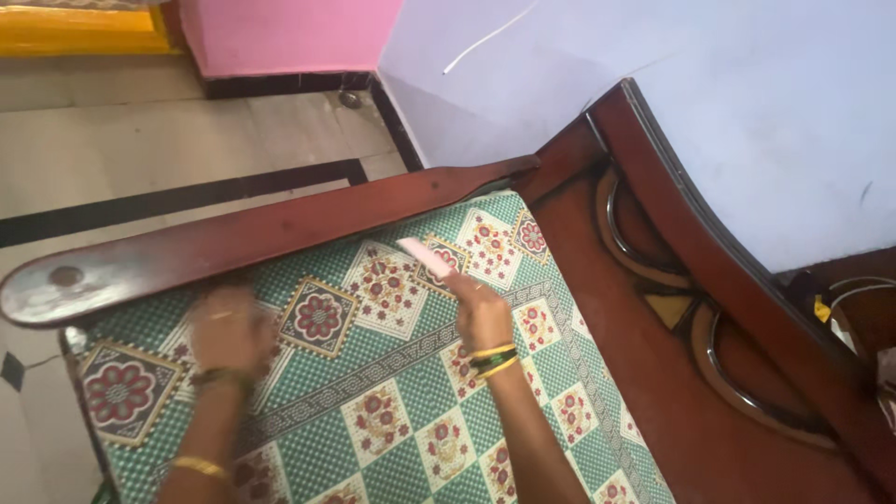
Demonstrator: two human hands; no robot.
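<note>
My right hand (483, 313) is raised over a green patterned seat cushion (392, 411) and pinches a small flat pale pink piece (422, 254) at its fingertips, tilted up toward the armrest. My left hand (227, 331) is blurred and rests low on the cushion near the dark wooden armrest (233, 245); I cannot see anything in it. Both wrists wear bangles.
The cushion lies on a dark wooden sofa with a carved backrest (709, 317) against a pale lilac wall (728, 93). A tiled floor (140, 140) with black strips lies beyond the armrest, with a pink wall (289, 33) at the far end. Cables hang at the right edge (854, 294).
</note>
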